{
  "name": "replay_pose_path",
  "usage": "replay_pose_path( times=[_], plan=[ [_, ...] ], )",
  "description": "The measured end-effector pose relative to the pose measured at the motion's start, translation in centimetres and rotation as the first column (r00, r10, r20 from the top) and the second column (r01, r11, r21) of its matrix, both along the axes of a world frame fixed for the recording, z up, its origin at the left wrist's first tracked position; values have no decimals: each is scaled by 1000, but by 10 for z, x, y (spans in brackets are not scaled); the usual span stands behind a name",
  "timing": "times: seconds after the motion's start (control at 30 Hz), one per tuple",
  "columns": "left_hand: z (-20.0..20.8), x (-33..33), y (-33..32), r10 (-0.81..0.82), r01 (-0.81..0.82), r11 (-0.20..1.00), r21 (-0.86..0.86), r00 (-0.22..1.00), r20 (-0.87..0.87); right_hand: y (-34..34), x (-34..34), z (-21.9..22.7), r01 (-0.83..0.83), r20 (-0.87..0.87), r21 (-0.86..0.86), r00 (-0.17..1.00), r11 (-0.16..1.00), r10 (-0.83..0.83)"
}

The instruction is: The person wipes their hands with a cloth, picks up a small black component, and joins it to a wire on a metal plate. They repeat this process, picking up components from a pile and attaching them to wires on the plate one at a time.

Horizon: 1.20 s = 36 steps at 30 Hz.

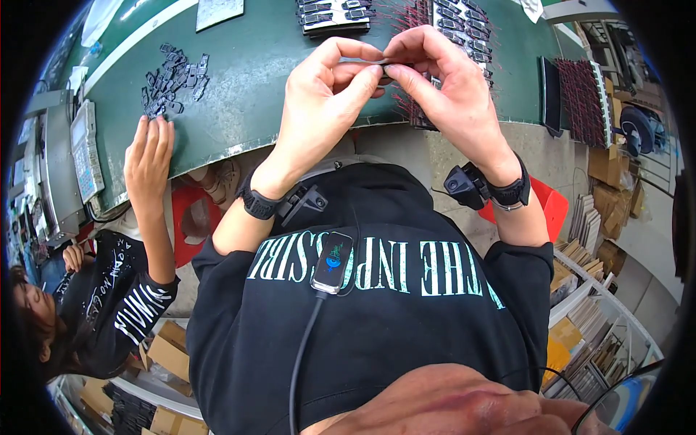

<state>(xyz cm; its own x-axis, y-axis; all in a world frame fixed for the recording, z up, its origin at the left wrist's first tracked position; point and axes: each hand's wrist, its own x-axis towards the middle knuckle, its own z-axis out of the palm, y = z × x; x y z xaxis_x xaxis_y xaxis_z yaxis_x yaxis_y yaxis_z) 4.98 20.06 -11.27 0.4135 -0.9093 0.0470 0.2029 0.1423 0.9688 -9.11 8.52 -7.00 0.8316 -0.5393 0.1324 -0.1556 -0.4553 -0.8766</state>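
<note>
My left hand (322,98) and my right hand (453,87) meet above the near edge of the green work table (246,87). Thumbs and fingertips of both pinch one small dark piece (384,67), mostly hidden by the fingers, so its kind cannot be made out. Just beyond my left hand stands a stack (335,20) bearing rows of small black parts. Behind my right hand lies a white tray (475,51) with similar black parts and thin dark-red wires, some of it covered by the hand.
At the left, a co-worker's hand (148,156) touches the table by a loose pile of small black plastic parts (174,78). A rack of dark-red wires (582,101) is at the right. Red stools (192,217) and cardboard boxes (607,167) stand around below.
</note>
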Motion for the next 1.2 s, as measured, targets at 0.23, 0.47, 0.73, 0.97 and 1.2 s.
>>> replay_pose_path(
  times=[0.23,0.47,0.73,0.97,1.2],
  plan=[
    [1,-5,3,106,-99,994,-38,961,255,4,-2,1,14,45,63,999,998,-17],
    [4,-10,5,27,-24,999,-25,991,134,-9,-19,0,20,87,554,993,832,-82],
    [1,-9,5,49,-42,998,-55,991,124,-14,-17,-2,-22,73,725,996,689,-45],
    [-1,-10,7,51,-48,999,-18,973,226,-9,-14,-14,-66,126,640,992,766,-19],
    [1,-22,5,-6,7,1000,-19,997,78,13,-25,-1,38,19,-66,999,997,-37]
  ],
)
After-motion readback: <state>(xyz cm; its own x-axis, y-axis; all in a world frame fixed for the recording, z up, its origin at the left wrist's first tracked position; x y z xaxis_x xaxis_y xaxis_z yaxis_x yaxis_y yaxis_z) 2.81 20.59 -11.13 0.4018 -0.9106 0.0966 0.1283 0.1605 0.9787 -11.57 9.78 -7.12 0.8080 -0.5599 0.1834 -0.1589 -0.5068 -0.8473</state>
